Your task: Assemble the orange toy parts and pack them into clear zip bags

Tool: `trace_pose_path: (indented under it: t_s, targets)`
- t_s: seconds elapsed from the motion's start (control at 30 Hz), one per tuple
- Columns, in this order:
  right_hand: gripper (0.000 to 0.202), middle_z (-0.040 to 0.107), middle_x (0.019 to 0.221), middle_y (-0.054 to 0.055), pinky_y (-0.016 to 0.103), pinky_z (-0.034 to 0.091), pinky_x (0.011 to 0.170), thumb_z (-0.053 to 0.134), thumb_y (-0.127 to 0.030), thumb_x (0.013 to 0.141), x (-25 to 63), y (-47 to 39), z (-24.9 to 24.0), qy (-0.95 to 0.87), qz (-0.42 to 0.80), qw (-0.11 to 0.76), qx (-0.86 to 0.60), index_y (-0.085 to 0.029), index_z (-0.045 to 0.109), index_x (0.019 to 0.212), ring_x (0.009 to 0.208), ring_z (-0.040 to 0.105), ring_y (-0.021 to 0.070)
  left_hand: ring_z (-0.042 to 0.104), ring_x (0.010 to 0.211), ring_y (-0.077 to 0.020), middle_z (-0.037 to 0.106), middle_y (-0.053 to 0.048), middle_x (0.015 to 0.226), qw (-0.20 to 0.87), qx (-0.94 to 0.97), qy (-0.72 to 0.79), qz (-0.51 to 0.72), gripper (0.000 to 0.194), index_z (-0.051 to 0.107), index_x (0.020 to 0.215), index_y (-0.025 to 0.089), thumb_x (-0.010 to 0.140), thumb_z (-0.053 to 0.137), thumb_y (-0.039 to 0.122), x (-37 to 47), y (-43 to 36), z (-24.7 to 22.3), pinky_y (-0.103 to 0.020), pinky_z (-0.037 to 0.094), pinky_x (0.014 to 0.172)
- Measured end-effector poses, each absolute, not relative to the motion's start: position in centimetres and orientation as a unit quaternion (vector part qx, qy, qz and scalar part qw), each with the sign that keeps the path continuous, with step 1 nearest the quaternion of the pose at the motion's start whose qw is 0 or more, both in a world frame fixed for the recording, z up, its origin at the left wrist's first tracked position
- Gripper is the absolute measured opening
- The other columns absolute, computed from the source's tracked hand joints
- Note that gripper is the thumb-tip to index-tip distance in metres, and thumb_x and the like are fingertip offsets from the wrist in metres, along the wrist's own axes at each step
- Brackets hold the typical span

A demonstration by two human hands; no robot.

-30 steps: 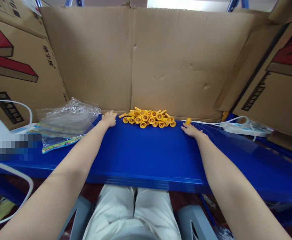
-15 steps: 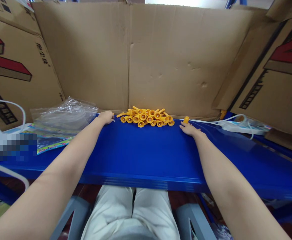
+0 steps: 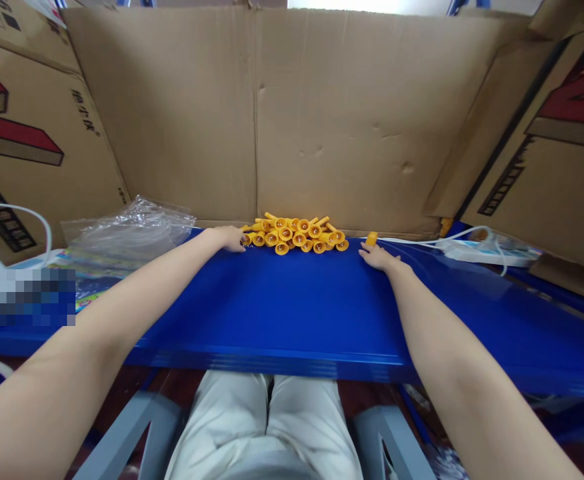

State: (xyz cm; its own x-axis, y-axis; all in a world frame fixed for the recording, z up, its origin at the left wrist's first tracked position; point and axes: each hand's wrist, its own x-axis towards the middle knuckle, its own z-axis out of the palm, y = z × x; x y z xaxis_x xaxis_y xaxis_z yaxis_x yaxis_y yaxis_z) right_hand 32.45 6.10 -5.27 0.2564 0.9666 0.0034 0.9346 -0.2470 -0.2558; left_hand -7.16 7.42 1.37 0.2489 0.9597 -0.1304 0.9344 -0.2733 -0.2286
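Note:
A heap of small yellow horn-shaped plastic pieces lies at the back of the blue table, most of their flared mouths facing me. At the heap's left end is my left hand, fingers curled down and partly covering the leftmost pieces. A tiny dark, shiny bit shows by its fingertips, too small to name. Right of the heap and apart from it, my right hand rests low over the table. A yellow plastic piece sticks up from its closed fingers; the rest of that piece is hidden.
Clear plastic bags lie on the left of the blue table. A tall cardboard sheet stands behind the heap, with printed cardboard boxes at both sides. A white power strip with cables sits on the right.
My left hand has moved right, from beside the heap to its left end, where it now covers some pieces. My right hand and its yellow piece have stayed in place.

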Motion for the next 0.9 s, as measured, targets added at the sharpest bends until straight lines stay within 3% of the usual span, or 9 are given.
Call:
trace_pose_path:
  t_s: [0.2, 0.57, 0.9]
  targets:
    - [0.054, 0.029, 0.154, 0.007, 0.071, 0.017, 0.104, 0.027, -0.046, 0.094, 32.6, 6.3, -5.5, -0.607, 0.066, 0.111, -0.784, -0.032, 0.034, 0.145, 0.141, 0.023, 0.0349, 0.062, 0.105, -0.0299, 0.062, -0.013, 0.125, 0.027, -0.734, -0.663, 0.146, 0.061, 0.053, 0.133, 0.022, 0.072, 0.058, 0.019, -7.7, 6.9, 1.3, -0.033, 0.048, 0.085]
    - [0.054, 0.033, 0.151, 0.010, 0.074, 0.019, 0.101, 0.028, -0.045, 0.093, 32.7, 6.3, -5.5, -0.617, 0.053, 0.117, -0.776, -0.030, 0.037, 0.144, 0.138, 0.028, 0.0374, 0.063, 0.102, -0.0298, 0.065, -0.016, 0.115, 0.072, -0.770, -0.629, 0.077, 0.039, 0.063, 0.115, 0.020, 0.077, 0.054, 0.026, -9.8, 8.3, -0.3, -0.034, 0.046, 0.085]
    - [0.051, 0.037, 0.149, 0.010, 0.074, 0.022, 0.098, 0.033, -0.044, 0.092, 33.0, 6.8, -6.1, -0.617, 0.043, 0.142, -0.773, -0.031, 0.044, 0.140, 0.136, 0.032, 0.0386, 0.063, 0.098, -0.0247, 0.066, -0.013, 0.113, 0.079, -0.775, -0.624, 0.065, 0.030, 0.056, 0.111, 0.019, 0.083, 0.046, 0.023, -10.6, 7.4, 2.1, -0.028, 0.045, 0.077]
